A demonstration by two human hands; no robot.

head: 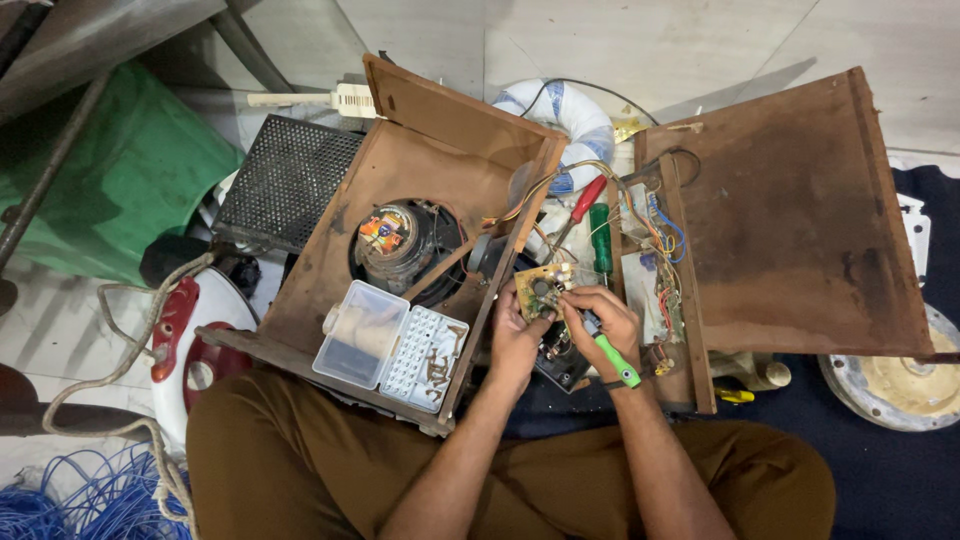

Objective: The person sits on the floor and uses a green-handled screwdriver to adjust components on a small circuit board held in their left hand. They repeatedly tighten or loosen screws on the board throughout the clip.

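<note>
My left hand [512,335] grips a small brown circuit board [541,283] by its lower edge, next to the open wooden speaker box [410,160]. My right hand [602,318] holds a green-handled screwdriver [615,360], its tip set against the board. Coloured wires run from the board to other boards [650,280] fixed on the wooden panel [790,210] at the right. A speaker cone [400,240] sits inside the box. I sit cross-legged in brown trousers on the floor.
A clear plastic parts case [390,345] lies open on the box edge. Red and green screwdrivers [597,225] rest between box and panel. A metal grille [285,180], green cloth [130,170], blue wire coil [80,500], rope and a round metal disc [895,385] surround me.
</note>
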